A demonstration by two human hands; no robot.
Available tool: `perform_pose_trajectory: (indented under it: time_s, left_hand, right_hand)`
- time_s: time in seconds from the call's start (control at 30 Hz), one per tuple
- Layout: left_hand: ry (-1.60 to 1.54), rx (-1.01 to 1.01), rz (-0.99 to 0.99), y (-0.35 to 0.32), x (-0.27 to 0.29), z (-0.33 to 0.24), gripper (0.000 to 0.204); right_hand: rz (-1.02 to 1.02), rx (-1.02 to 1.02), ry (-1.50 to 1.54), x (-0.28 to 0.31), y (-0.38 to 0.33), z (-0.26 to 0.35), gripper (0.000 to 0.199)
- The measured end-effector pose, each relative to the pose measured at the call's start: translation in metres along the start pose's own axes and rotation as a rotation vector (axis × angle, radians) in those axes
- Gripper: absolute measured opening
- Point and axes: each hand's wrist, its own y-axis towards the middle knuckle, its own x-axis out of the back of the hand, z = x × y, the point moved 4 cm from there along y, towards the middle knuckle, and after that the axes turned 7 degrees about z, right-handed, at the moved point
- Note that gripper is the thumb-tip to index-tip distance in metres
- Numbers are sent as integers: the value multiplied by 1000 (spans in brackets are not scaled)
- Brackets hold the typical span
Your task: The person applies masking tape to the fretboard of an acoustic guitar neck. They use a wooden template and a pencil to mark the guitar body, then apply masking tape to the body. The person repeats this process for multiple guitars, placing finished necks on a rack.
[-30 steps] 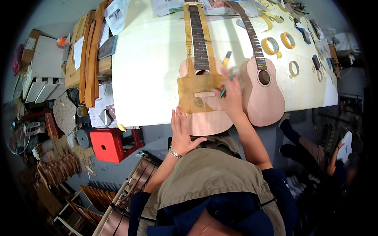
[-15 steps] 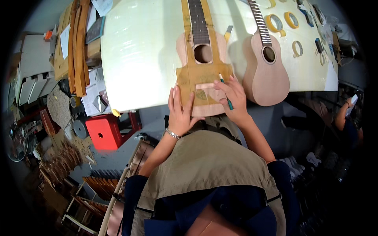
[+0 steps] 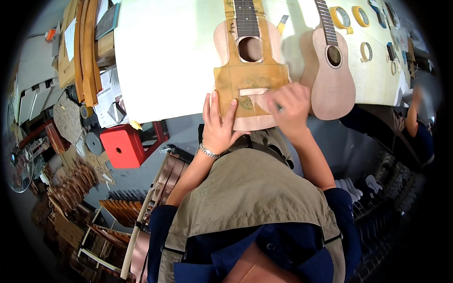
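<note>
Left hand [image 3: 221, 123] lies flat, fingers spread, released, pressing the amber template sheet [image 3: 250, 82] on the unfinished ukulele body [image 3: 249, 61]. Right hand [image 3: 289, 107], blurred, grip untellable, touches the sheet's 4 o'clock corner. Second ukulele [image 3: 330, 75] lies at 3 o'clock on the pale bench [image 3: 165, 56]; yellow tape rolls [image 3: 340, 18] beyond.

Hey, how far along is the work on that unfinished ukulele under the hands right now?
Done: a yellowish template already lies over the unfinished ukulele body, its cut-out over the lower bout. In hand: the left hand presses the template flat while the blurred right hand works at the cut-out's right edge. Left: no bridge or strings show on it; a second ukulele lies beside it.
</note>
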Motion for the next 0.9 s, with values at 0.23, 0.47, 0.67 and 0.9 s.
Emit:
perform_pose_trajectory:
  time_s: [0.23, 0.47, 0.67, 0.9]
  left_hand:
    - [-5, -2, 2, 0, 0, 0, 87]
    - [-4, -5, 7, 1, 1, -2, 89]
    - [-3, 27, 35, -1, -3, -3, 99]
    - [120, 180, -80, 11, 22, -24, 96]
  right_hand:
    - [296, -127, 434, -28, 15, -11, 13]
    - [-223, -458, 129, -12, -14, -67, 12]
    - [-426, -536, 1162, -4, -26, -100, 30]
    - [-816, -528, 1163, 174, -151, -266, 36]
